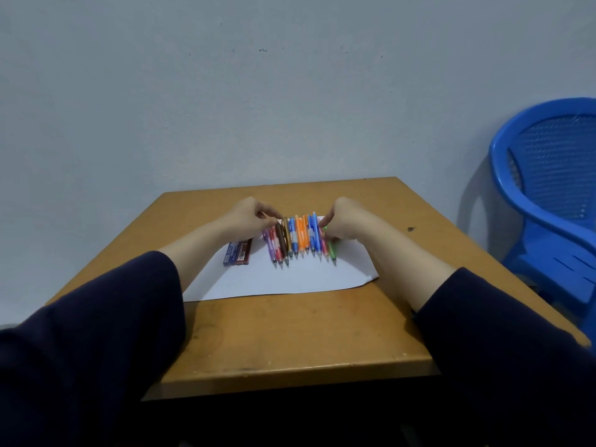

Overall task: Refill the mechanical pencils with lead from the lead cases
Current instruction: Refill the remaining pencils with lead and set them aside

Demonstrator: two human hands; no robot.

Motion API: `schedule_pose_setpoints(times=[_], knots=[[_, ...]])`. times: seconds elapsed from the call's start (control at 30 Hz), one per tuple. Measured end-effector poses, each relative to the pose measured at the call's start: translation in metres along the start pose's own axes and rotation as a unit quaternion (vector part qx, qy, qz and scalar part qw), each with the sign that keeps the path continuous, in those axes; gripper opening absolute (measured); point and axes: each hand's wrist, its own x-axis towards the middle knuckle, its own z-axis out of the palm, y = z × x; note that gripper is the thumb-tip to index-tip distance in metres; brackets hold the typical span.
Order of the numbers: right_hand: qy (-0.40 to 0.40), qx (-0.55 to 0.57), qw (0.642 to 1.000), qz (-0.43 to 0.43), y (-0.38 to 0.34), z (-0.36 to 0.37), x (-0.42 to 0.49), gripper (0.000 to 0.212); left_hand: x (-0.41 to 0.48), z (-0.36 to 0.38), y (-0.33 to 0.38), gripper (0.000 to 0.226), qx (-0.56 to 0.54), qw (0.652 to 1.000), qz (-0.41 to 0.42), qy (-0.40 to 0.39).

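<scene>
Barely begun: pencils (298, 237) lined up mid-frame on paper (290, 279), lead cases (238, 252) apparently shut. Left hand (250, 219), right hand (342, 221) curled at row ends; grip unclear.

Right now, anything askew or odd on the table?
Mostly tidy. The pencils lie in a neat row on the white paper, lead cases beside them. Only oddities: the paper sits slightly skewed to the table edge, and a small dark mark far right.

A: What is occupying the lower centre of the frame?
B: A wooden table (290, 333) is carrying a white paper sheet (290, 279).
A: And the right edge?
B: A blue plastic chair (548, 188) is standing against the grey wall (225, 91).
</scene>
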Motion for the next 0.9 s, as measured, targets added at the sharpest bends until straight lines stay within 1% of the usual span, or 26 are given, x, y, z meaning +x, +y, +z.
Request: schedule_pose_setpoints(times=[0.07, 0.13, 0.2, 0.27, 0.33, 0.4, 0.53, 0.9], knots=[[-0.011, 0.012, 1.0, -0.002, -0.001, 0.0, -0.002, 0.025, 0.001, 0.007, 0.002, 0.032, -0.001, 1.0, 0.007, 0.025], [-0.016, 0.039, 0.999, -0.01, -0.001, 0.0, -0.004, 0.027, 0.002, 0.015, 0.004, 0.039, 0.018, 0.999, 0.035, 0.03], [-0.006, 0.049, 0.998, -0.033, -0.002, 0.0, -0.005, 0.03, 0.005, 0.022, 0.005, 0.043, 0.06, 0.996, 0.069, 0.009], [0.005, 0.03, 0.997, -0.072, 0.0, 0.0, -0.005, 0.033, 0.008, 0.027, 0.004, 0.045, 0.103, 0.99, 0.095, -0.027], [-0.009, 0.021, 0.995, -0.102, 0.003, 0.001, -0.004, 0.037, 0.011, 0.031, 0.0, 0.047, 0.118, 0.986, 0.105, -0.062], [-0.035, 0.011, 0.992, -0.117, 0.008, 0.004, -0.002, 0.041, 0.011, 0.034, -0.004, 0.048, 0.113, 0.985, 0.106, -0.077], [-0.065, -0.038, 0.986, -0.15, 0.014, 0.006, -0.001, 0.051, 0.01, 0.034, -0.013, 0.049, 0.08, 0.99, 0.103, -0.056], [-0.099, -0.026, 0.976, -0.193, 0.02, 0.007, 0.004, 0.051, 0.0, 0.03, -0.019, 0.055, 0.052, 0.991, 0.121, -0.033]])
